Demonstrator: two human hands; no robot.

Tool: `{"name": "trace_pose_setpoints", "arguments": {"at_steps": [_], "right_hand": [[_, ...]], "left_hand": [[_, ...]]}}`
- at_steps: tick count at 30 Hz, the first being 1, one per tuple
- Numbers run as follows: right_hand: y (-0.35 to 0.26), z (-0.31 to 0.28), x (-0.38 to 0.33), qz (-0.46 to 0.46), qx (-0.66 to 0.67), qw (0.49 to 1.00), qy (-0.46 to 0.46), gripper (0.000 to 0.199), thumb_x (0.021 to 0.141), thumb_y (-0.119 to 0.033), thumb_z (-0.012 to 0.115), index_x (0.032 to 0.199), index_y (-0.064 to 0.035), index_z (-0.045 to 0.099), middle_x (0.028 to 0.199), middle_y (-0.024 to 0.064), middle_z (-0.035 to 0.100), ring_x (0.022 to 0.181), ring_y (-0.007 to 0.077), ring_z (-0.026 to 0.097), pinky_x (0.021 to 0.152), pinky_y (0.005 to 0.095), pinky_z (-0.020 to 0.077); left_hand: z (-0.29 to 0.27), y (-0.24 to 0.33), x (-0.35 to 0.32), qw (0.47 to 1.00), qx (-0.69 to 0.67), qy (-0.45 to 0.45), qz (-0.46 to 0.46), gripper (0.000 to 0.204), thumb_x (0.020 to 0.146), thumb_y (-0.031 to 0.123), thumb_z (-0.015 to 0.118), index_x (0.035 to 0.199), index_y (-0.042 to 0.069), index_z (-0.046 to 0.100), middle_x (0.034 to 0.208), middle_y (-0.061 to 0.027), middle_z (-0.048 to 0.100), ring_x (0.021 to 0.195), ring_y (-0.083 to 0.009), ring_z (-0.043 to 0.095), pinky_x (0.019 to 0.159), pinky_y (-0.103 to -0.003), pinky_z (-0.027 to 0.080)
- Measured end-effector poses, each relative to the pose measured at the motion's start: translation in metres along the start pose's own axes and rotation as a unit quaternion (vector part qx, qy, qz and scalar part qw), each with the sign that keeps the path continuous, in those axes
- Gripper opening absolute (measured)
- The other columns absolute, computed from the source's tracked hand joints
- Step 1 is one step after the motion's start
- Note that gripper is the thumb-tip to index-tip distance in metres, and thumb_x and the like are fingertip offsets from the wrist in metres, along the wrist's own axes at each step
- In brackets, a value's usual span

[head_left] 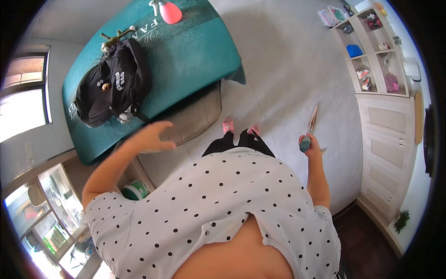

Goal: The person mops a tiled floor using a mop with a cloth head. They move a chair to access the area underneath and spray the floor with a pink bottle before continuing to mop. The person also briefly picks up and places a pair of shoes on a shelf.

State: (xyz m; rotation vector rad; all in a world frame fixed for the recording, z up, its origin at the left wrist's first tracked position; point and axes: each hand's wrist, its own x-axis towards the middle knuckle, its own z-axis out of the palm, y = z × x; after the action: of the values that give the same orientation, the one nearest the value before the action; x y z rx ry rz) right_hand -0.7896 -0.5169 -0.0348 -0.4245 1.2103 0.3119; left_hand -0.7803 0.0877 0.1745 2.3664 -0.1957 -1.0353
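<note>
My right hand [312, 145] grips the blue-grey handle of a broom [310, 128]; its thin stick and pale bristles point down toward the light floor. My left hand [155, 136] is raised with its fingers apart, holding nothing, just over the edge of the bed, above the beige mattress side [197, 116]. The bed wears a teal cover [186, 51]. A black backpack [114, 83] with a small plush toy lies on the cover, up-left of my left hand. My feet in pink slippers [239, 128] stand on the floor between the two hands.
A pink spray bottle [168, 11] stands on the far end of the bed. White shelves [374, 51] with small items and a white drawer cabinet [388, 149] line the right wall. A green tub [134, 189] sits low at the left, near a glass-fronted cabinet [51, 218].
</note>
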Motion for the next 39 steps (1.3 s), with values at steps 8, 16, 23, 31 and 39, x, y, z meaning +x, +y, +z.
{"name": "trace_pose_setpoints", "arguments": {"at_steps": [8,16,23,31,39], "right_hand": [[-0.024,-0.029,-0.029,-0.008,0.169,0.984,-0.055,0.012,0.072,0.003,0.051,0.08,0.0041,0.042,0.072,0.0112,0.048,0.064,0.0204,0.051,0.059,0.0295,0.0508],[-0.081,-0.057,-0.067,-0.018,0.216,0.969,-0.115,0.007,0.073,0.005,0.051,0.076,0.0082,0.046,0.069,0.0137,0.049,0.066,0.0233,0.052,0.062,0.0299,0.0528],[-0.162,-0.088,-0.097,0.014,0.253,0.959,-0.126,0.007,0.072,0.006,0.051,0.076,0.0082,0.045,0.071,0.0141,0.049,0.069,0.0255,0.052,0.064,0.0323,0.0526],[-0.239,-0.137,-0.127,0.119,0.287,0.935,-0.172,0.006,0.073,0.006,0.049,0.076,0.009,0.045,0.074,0.0143,0.048,0.073,0.0271,0.05,0.065,0.0352,0.0512],[-0.245,-0.173,-0.145,0.131,0.282,0.925,-0.219,0.007,0.074,0.005,0.05,0.077,0.0085,0.045,0.074,0.0132,0.047,0.072,0.0264,0.05,0.068,0.0358,0.0519]], "left_hand": [[0.117,-0.027,0.022,0.956,0.206,0.205,-0.046,0.077,0.057,0.0,0.062,0.127,0.013,0.03,0.12,-0.0178,0.04,0.112,-0.0339,0.038,0.096,-0.042,0.028],[0.135,-0.019,0.053,0.977,0.121,0.159,-0.069,0.076,0.054,-0.006,0.055,0.125,0.014,0.035,0.113,-0.0185,0.049,0.104,-0.035,0.046,0.089,-0.04,0.036],[0.171,0.062,0.06,0.969,0.086,0.196,-0.12,0.074,0.056,-0.004,0.054,0.125,0.012,0.034,0.104,-0.0227,0.052,0.095,-0.0375,0.05,0.082,-0.039,0.042],[0.3,0.159,0.046,0.965,0.051,0.203,-0.159,0.072,0.059,-0.002,0.055,0.126,0.012,0.033,0.103,-0.0214,0.053,0.094,-0.0368,0.051,0.082,-0.04,0.042],[0.429,0.206,0.0,0.969,0.035,0.185,-0.162,0.075,0.057,-0.002,0.057,0.126,0.014,0.033,0.112,-0.0182,0.049,0.105,-0.0332,0.046,0.088,-0.042,0.038]]}}
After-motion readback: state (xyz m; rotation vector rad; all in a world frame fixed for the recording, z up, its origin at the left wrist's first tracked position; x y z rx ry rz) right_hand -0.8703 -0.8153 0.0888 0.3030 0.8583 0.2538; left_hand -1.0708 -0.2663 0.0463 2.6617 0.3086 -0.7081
